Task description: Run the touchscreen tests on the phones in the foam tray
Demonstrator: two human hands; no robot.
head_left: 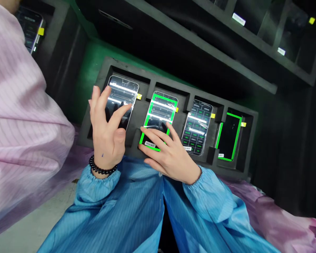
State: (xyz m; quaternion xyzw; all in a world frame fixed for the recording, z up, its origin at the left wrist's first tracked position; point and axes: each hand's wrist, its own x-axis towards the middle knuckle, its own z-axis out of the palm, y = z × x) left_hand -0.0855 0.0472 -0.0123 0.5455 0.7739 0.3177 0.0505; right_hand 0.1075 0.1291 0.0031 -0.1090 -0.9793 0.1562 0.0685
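A person in blue striped sleeves works over a dark foam tray (100,138) with four slots, each holding a phone leaning back with its screen up. The left hand (106,135), a black bead bracelet (101,170) at its wrist, hovers over the first phone (122,98) in the leftmost slot; its fingers are spread and loose, its grip closed on nothing, and the thumb tip sits at or just above the glass. The right hand (171,154) lies flat with fingers apart on the lower part of the second phone (160,117), whose screen shows a bright green border; it holds nothing either. The third phone (197,126) shows a grid of dark buttons, and the fourth phone (229,135) is dark with a green border. Small yellow tabs stick out beside each phone. A pink sleeve (18,119) of another person fills the left edge.

To do this well, I judge that each touch should be light and square on the screen, so the phones stay seated in their slots
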